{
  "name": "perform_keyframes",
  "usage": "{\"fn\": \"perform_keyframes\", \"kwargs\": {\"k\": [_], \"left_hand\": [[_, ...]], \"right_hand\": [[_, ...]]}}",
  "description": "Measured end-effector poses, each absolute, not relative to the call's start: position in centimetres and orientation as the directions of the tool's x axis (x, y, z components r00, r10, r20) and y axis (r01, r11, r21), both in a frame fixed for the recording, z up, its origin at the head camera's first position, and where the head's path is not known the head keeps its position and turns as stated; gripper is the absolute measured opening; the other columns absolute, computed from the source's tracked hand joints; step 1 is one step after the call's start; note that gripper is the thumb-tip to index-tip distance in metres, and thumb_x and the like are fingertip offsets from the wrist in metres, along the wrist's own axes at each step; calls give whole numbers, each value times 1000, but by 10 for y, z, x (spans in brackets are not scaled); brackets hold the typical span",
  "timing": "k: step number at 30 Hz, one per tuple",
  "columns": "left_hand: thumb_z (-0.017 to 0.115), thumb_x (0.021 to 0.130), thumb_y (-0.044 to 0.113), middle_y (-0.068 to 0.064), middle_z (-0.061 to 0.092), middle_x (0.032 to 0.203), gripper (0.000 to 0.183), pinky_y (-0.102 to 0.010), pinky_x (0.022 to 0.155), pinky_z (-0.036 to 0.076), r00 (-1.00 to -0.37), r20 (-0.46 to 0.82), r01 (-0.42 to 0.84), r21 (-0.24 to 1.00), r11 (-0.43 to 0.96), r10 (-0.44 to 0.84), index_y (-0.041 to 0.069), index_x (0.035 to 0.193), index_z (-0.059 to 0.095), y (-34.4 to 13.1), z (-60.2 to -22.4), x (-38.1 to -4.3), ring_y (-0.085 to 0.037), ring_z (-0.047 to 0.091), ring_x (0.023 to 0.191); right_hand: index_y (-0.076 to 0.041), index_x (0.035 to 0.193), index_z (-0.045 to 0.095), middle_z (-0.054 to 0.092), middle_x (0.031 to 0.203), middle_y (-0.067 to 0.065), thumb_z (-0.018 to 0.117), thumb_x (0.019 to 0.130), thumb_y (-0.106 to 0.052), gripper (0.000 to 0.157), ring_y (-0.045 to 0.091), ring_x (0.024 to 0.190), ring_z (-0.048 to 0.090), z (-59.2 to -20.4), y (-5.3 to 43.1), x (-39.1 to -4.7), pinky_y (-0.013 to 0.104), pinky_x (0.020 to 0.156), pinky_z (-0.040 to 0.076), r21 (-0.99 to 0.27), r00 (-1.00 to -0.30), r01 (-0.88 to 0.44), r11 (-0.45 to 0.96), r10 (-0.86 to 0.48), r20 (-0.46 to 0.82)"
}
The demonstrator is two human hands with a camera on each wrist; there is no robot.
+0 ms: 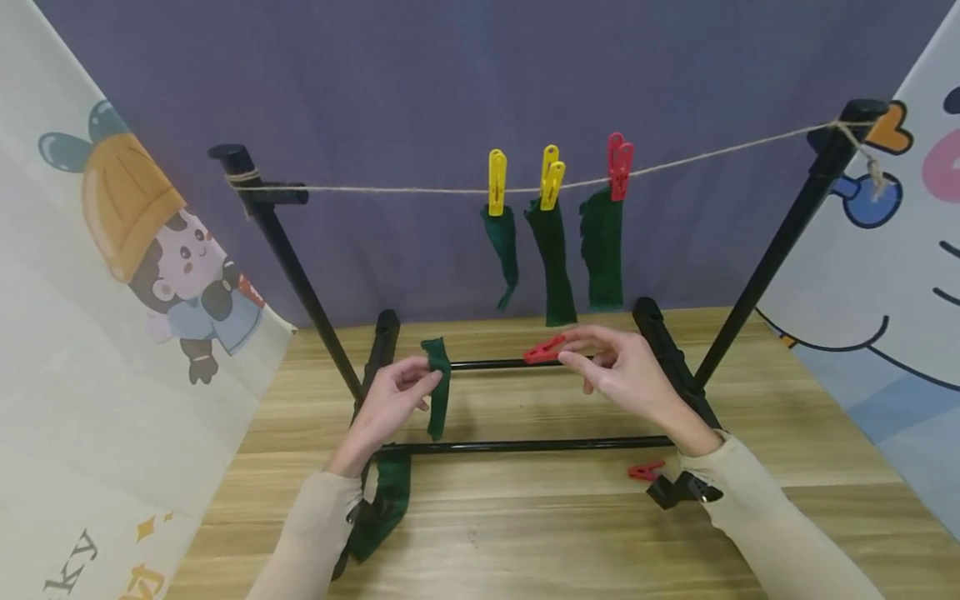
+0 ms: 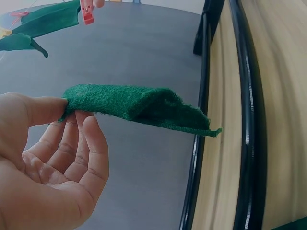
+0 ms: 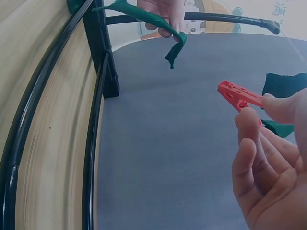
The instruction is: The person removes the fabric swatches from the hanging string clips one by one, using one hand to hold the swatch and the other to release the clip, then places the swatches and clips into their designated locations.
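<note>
My left hand (image 1: 393, 398) pinches one end of a green cloth strip (image 1: 440, 396) between thumb and fingers; in the left wrist view the strip (image 2: 129, 103) is partly folded over along its length. A red clothespin (image 1: 544, 350) is pinched in my right hand (image 1: 622, 367), its tip pointing left toward the strip. Seen from the right wrist, the clothespin (image 3: 239, 96) has nothing in its tip. Above both hands runs a string (image 1: 405, 190), where two yellow clothespins (image 1: 497, 183) and a red clothespin (image 1: 619, 167) hold three green cloth strips (image 1: 553, 267).
A black frame (image 1: 296, 283) with two low crossbars (image 1: 525, 446) carries the string between its posts. Another green cloth (image 1: 386, 508) lies at the lower left, beside the frame's foot. One more red clothespin (image 1: 645, 471) lies on the wooden table (image 1: 525, 525) near my right wrist.
</note>
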State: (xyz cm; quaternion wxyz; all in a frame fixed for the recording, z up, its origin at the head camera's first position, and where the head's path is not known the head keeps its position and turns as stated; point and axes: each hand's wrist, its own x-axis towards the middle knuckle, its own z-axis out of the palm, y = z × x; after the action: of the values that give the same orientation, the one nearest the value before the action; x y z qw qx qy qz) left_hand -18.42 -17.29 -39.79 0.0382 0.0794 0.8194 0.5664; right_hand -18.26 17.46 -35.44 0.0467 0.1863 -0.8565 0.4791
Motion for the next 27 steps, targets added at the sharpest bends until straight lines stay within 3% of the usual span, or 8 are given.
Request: {"fn": "perform_keyframes", "kwargs": {"k": [8,18,27], "left_hand": [[66,101,26,-12,72,108,31,-34,72,60,-986,21,74,943,324,164,7,126,66,-175,-405,-182,-17,68,87],[65,101,24,-11,72,105,29,-46,77,60,-986,12,67,941,333,165,7,125,66,-178,-415,-178,-15,68,85],[65,101,21,-10,72,103,29,-41,74,61,-987,5,59,941,333,161,6,125,66,-181,-419,-174,-11,68,85]], "right_hand": [[-15,127,68,77,107,9,71,97,-29,33,15,53,64,-360,178,-181,27,40,33,-807,-925,-366,464,-279,259],[-11,127,68,76,111,13,71,97,-27,33,15,54,65,-369,181,-181,28,49,47,-827,-930,-346,443,-282,237],[-10,127,67,76,109,13,71,98,-28,35,15,55,64,-374,185,-177,30,51,50,-833,-939,-315,454,-273,207]]}}
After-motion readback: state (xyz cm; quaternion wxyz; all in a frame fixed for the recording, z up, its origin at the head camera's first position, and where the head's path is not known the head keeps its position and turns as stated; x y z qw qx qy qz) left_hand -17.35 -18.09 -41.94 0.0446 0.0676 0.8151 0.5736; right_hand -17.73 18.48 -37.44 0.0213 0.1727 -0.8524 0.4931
